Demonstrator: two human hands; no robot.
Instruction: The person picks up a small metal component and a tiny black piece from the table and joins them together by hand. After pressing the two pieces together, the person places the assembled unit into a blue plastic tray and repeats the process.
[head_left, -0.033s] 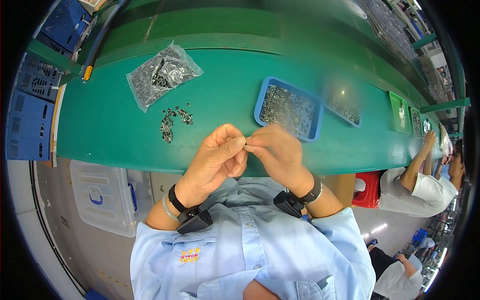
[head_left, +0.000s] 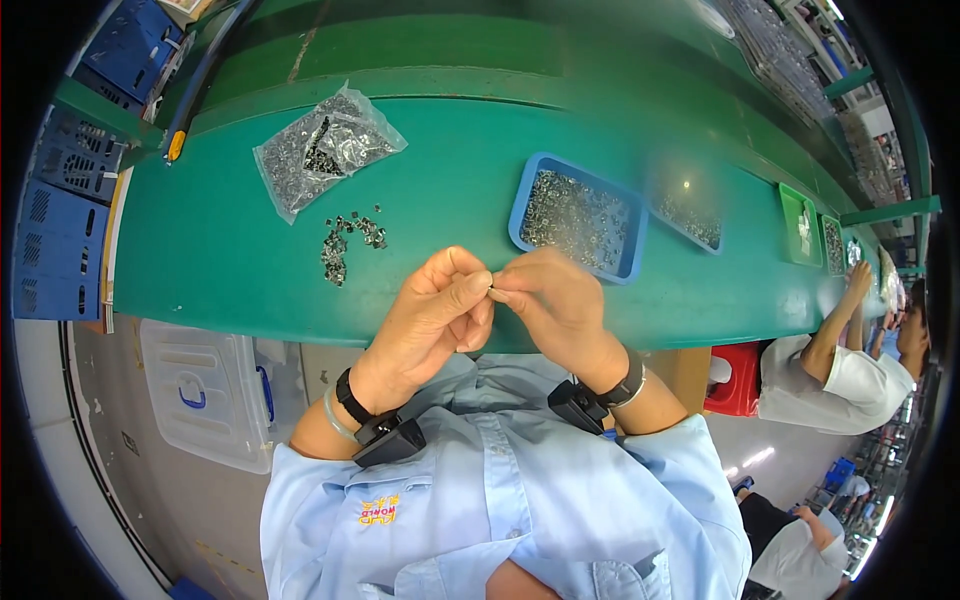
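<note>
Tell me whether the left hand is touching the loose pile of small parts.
Apart. The head view shows bare green tabletop between the left hand and the loose pile, which lies to the hand's left.

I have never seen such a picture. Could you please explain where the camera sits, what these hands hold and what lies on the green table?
No machine here: a wide fisheye camera, worn on the head, looks down, so straight lines bend. The bare left hand and right hand meet at the fingertips, pinching a tiny piece too small to identify. On the green table lie a clear bag of small parts, a loose pile and a blue tray of small parts.
</note>
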